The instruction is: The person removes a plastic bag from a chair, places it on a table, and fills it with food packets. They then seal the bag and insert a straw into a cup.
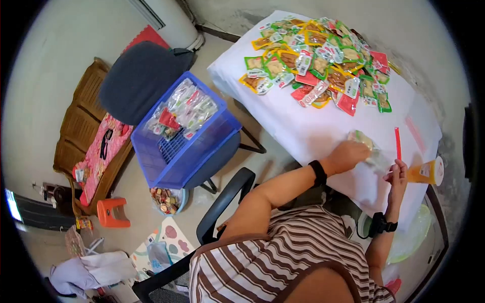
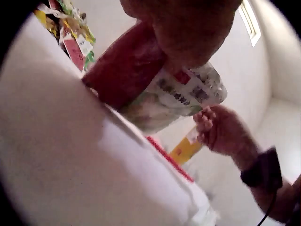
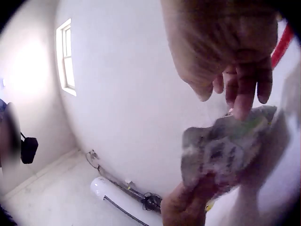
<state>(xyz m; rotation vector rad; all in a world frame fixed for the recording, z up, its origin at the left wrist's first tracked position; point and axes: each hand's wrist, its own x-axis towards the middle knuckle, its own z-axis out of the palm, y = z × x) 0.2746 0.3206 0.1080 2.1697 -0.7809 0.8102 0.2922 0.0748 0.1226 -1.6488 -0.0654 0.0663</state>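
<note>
My left hand (image 1: 348,155) holds a clear-and-green snack packet (image 1: 361,139) low over the white-covered table. In the left wrist view, the packet (image 2: 174,94) slants below the left hand (image 2: 188,28), its printed label showing, with a dark red surface beside it. My right hand (image 1: 398,177) is at the packet's other end, by an orange jar (image 1: 427,172). From the right wrist view, one fingertip of the right hand (image 3: 230,56) overlaps the upper edge of the packet (image 3: 216,150); I cannot tell whether the fingers pinch it. The left hand (image 3: 183,207) grips it from below.
A heap of snack packets (image 1: 323,55) covers the far part of the table (image 1: 283,118). A red strip (image 1: 397,144) lies near the jar. To the left, a blue crate (image 1: 156,174) with packets stands on a chair. An orange stool (image 1: 113,212) is on the floor.
</note>
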